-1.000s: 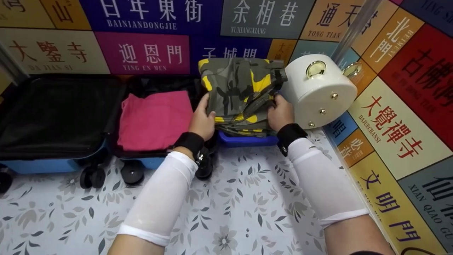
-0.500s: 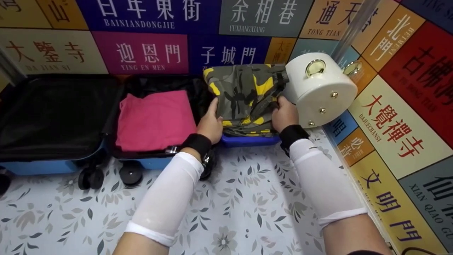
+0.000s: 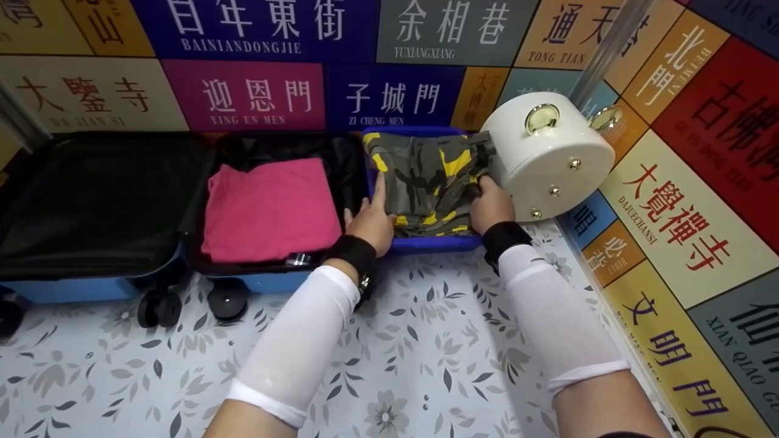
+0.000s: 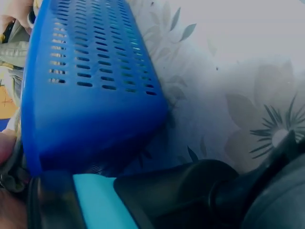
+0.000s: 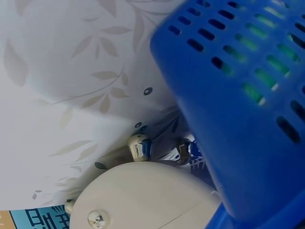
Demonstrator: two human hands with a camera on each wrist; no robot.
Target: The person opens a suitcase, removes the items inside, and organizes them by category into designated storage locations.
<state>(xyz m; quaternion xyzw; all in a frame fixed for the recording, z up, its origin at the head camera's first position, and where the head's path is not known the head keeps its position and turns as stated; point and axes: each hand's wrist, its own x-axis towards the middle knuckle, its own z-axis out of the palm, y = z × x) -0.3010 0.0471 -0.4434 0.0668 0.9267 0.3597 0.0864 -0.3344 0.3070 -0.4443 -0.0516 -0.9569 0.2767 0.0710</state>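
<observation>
A folded grey camouflage garment with yellow patches (image 3: 426, 176) lies inside the blue perforated basket (image 3: 435, 243), its top near the rim. My left hand (image 3: 371, 225) is at the garment's left edge, index finger straight along its side and thumb near the front corner. At the opposite edge my right hand (image 3: 493, 205) grips the cloth, with most of its fingers hidden. The left wrist view has the basket's slotted wall (image 4: 95, 105), with a little cloth and parts of the hands at the left border. Green shows through the slots of the basket (image 5: 205, 95) in the right wrist view.
Left of the basket lies an open blue suitcase (image 3: 243, 283), with a folded pink garment (image 3: 271, 210) in its right half. A white rounded case with gold feet (image 3: 541, 158) stands close on the right. Printed wall panels (image 3: 268, 91) rise behind the floral-patterned surface (image 3: 414, 365).
Both hands have lowered the camouflage garment into the basket, shifting slightly right. The basket's back rim now shows. The left hand's fingers have spread.
</observation>
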